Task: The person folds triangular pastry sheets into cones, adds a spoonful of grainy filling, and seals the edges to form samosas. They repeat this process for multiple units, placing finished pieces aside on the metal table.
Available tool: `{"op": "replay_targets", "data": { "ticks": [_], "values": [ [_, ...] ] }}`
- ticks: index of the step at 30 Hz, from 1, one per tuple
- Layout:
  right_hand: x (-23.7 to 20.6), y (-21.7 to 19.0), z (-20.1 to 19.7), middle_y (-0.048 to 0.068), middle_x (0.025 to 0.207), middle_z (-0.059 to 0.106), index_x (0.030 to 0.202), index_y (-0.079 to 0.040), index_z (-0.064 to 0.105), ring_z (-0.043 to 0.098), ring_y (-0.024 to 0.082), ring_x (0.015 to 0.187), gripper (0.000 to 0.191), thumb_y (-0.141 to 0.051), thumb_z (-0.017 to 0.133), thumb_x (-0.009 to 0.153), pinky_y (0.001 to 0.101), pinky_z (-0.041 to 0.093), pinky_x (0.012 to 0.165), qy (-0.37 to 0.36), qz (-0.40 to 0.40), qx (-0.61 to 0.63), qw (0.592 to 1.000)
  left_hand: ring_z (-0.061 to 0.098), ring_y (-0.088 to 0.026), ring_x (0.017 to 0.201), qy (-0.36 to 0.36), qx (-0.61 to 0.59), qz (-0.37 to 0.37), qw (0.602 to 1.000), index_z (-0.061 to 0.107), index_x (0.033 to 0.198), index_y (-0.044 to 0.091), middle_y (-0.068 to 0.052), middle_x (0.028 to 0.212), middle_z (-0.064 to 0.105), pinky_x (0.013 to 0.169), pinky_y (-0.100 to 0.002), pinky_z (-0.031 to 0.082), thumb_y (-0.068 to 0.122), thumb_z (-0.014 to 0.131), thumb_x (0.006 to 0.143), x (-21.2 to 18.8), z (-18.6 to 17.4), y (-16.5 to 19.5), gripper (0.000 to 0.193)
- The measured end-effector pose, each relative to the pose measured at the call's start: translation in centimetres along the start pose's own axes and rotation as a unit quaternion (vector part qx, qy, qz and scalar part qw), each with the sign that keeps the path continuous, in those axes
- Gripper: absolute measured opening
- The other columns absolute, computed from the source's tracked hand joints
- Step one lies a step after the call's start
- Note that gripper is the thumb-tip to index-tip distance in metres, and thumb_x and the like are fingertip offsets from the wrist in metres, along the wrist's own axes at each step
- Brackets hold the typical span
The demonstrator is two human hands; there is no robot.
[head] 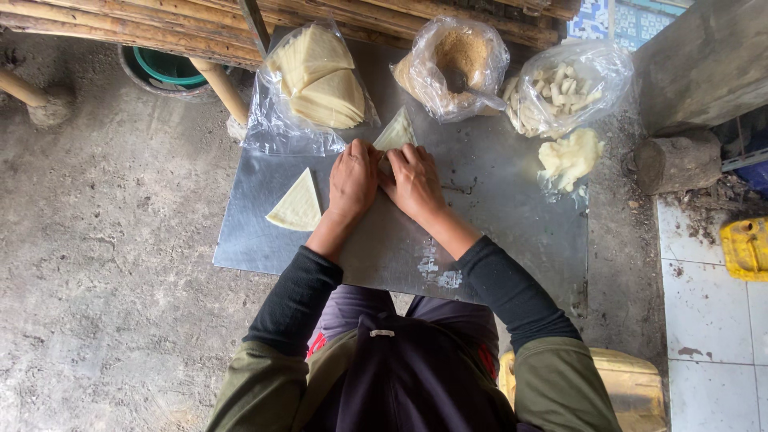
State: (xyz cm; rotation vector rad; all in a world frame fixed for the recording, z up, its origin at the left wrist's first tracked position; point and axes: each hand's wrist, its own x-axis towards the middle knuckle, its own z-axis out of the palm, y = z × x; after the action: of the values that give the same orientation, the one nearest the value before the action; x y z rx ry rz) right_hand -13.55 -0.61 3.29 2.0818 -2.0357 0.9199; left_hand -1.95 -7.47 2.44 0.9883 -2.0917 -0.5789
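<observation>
- left hand (353,178) and right hand (414,181) side by side, fingers pressed down together on a wrapper (396,131) mid-worktop (496,216)
- spare wrapper triangle (297,205) left of the hands
- bags behind: wrapper stack (320,76), brown crumbs (460,54), pale sticks (560,92)
</observation>
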Motion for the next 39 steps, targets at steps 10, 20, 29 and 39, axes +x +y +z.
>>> {"op": "replay_targets", "data": {
  "ticks": [10, 20, 29, 39],
  "values": [
    [1.5, 1.1, -0.9, 0.013, 0.086, 0.07, 0.104, -0.002, 0.067, 0.068, 0.024, 0.075, 0.008, -0.005, 0.068, 0.096, 0.0395, 0.053, 0.067, 0.05, 0.155, 0.153, 0.975, 0.065, -0.039, 0.097, 0.006, -0.054, 0.009, 0.999, 0.064, 0.104, 0.005, -0.015, 0.099, 0.07, 0.084, -0.047, 0.05, 0.015, 0.061, 0.103, 0.3, -0.4, 0.2, 0.01],
    [-0.3, 7.1, -3.8, 0.005, 0.085, 0.071, 0.1, -0.007, 0.071, 0.066, 0.011, 0.069, 0.008, -0.014, 0.068, 0.099, 0.0276, 0.056, 0.056, 0.109, 0.398, 0.456, 0.788, 0.063, -0.031, 0.099, -0.019, 0.058, 0.067, 0.996, 0.07, 0.099, 0.008, -0.008, 0.109, 0.067, 0.086, -0.044, 0.049, 0.015, 0.067, 0.096, -0.4, 0.3, -0.6, 0.009],
    [-6.5, 6.6, -4.8, 0.01, 0.097, 0.072, 0.11, -0.001, 0.069, 0.071, 0.02, 0.08, 0.013, -0.008, 0.07, 0.1, 0.0333, 0.057, 0.066, 0.108, 0.106, 0.114, 0.982, 0.072, -0.023, 0.077, -0.185, -0.257, -0.124, 0.94, 0.065, 0.11, 0.002, -0.013, 0.09, 0.072, 0.067, -0.035, 0.06, 0.021, 0.062, 0.101, -2.0, 1.7, -0.6, 0.021],
    [-9.9, 1.1, -2.6, 0.014, 0.094, 0.065, 0.111, 0.004, 0.065, 0.066, 0.027, 0.083, 0.039, -0.025, 0.077, 0.088, 0.038, 0.056, 0.07, 0.035, -0.021, 0.035, 0.999, 0.076, -0.015, 0.07, -0.298, -0.307, -0.175, 0.887, 0.064, 0.11, -0.003, -0.012, 0.082, 0.076, 0.059, -0.028, 0.06, 0.024, 0.068, 0.098, -3.1, 1.7, -1.0, 0.03]
  ]
}}
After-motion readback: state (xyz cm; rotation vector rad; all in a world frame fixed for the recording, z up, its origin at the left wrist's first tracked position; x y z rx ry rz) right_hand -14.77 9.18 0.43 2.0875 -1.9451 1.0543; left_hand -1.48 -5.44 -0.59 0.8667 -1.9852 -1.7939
